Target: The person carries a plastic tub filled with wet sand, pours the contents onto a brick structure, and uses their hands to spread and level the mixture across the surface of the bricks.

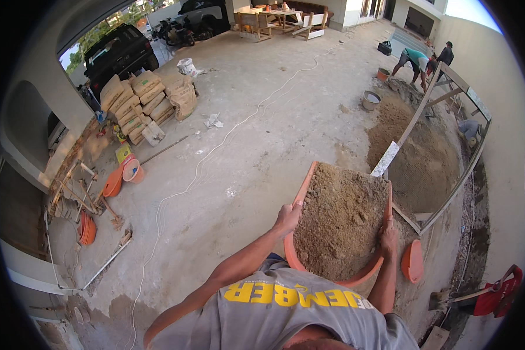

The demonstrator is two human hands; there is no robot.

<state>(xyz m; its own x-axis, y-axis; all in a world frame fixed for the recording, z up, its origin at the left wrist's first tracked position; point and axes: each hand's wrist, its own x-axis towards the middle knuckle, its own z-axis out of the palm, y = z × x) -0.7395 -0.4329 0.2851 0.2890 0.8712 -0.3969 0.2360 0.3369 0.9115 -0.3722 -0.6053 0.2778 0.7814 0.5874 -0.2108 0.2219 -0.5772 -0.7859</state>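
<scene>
Brownish sand (341,219) fills an orange tub (294,256) in front of my body. The tub has a rounded near end and straight sides. My left hand (288,219) is closed round its left rim, and my right hand (388,234) grips the right rim; some fingers of both are hidden. A wooden frame (414,122) stands just beyond the tub, with a white-speckled board (385,159) at its lower end. Behind that frame lies a sand pile (423,166). A smaller orange basin (412,262) rests on the ground right of my right hand.
Paper cement sacks (137,102) are stacked at the far left. Orange buckets (133,171) stand nearer, and a white cable (198,169) snakes across the concrete floor. A co-worker in a green shirt (415,57) bends over at the far right. A shovel (443,298) lies near the right wall.
</scene>
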